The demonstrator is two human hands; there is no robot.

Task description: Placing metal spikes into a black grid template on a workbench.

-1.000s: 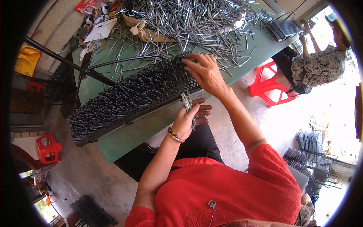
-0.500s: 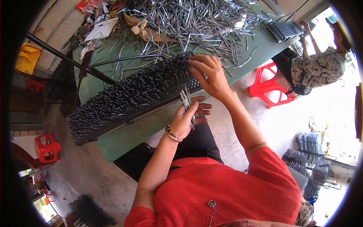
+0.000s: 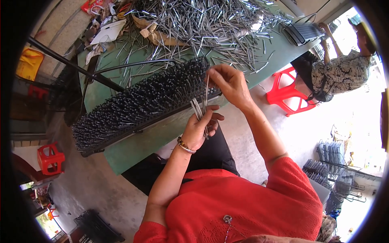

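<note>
My left hand [image 3: 195, 133] is closed round a small bundle of thin silvery metal rods [image 3: 197, 108], which stick up past the thumb. Just above it, my right hand [image 3: 234, 87] pinches a single slim metal rod [image 3: 207, 86] between thumb and fingers, its lower end close to the bundle. Both hands are at the right end of a long black rack [image 3: 142, 101], densely filled with upright dark rods. The rack lies slantwise across the green table [image 3: 125, 156].
A big heap of loose metal rods [image 3: 202, 26] covers the table's far side. A thin black bar [image 3: 137, 62] crosses behind the rack. Another person [image 3: 340, 75] is at the right by a red stool [image 3: 289, 95], near a smaller rack [image 3: 306, 32].
My right hand has drawn back from the rack's top right end, down and rightward, and now pinches a rod over the bundle. The left hand has barely moved.
</note>
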